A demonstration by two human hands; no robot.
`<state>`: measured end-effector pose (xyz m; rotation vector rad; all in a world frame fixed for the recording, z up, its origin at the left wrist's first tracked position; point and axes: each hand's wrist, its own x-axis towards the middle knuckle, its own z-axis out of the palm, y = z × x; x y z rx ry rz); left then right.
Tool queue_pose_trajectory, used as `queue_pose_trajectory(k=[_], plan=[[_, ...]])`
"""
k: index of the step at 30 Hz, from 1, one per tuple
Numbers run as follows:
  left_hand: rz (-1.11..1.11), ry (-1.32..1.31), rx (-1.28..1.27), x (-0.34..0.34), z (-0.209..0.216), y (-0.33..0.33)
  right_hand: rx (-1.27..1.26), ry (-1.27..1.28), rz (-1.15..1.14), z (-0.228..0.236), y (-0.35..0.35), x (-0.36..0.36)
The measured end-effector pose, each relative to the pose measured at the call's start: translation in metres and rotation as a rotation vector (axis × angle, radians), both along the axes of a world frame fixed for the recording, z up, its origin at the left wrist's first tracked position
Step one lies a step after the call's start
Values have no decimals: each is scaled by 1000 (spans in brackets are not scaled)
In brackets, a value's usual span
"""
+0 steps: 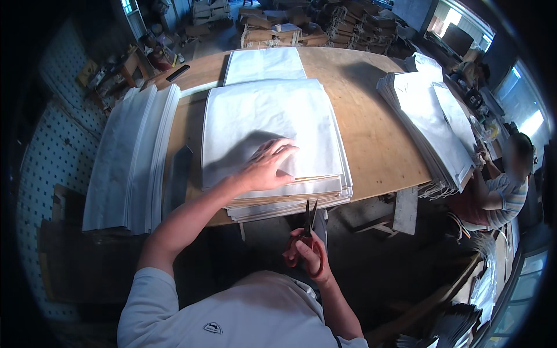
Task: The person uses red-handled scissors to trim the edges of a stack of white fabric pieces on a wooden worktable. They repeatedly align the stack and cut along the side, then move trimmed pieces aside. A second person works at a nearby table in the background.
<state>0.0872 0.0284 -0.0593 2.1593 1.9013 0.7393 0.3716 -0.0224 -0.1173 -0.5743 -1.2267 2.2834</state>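
Note:
A thick stack of white paper sheets or bags [261, 110] lies in front of me, with brown layers showing along its near edge. My left hand [270, 166] rests on top of it near that edge, palm down and fingers stretched out. Below the table edge, my right hand [310, 255] grips a pair of scissors [308, 217] by the red handles. The dark blades point away from me toward the stack and stand slightly apart, touching nothing.
Another white pile [130, 156] lies on the left of the wooden table [371, 139], and a further one [264, 62] behind mine. At the right a person [499, 194] sits by a large white stack [426, 119]. Brown bundles [348, 26] fill the background.

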Motion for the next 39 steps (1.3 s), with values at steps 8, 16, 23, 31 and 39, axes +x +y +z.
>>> queue_pose_trajectory(k=[8, 16, 23, 31, 39], plan=[[-75, 23, 61, 0, 0, 5, 10, 6, 4, 4, 1, 3], [-255, 433, 337, -5, 4, -5, -5, 3, -1, 2, 2, 6], [-127, 572, 474, -9, 4, -32, 142, -182, -67, 23, 23, 7], [-75, 523, 509, -20, -12, -32, 266, -310, -71, 39, 54, 2], [-133, 496, 196, -10, -5, -36, 166, -317, -82, 12, 36, 7]])
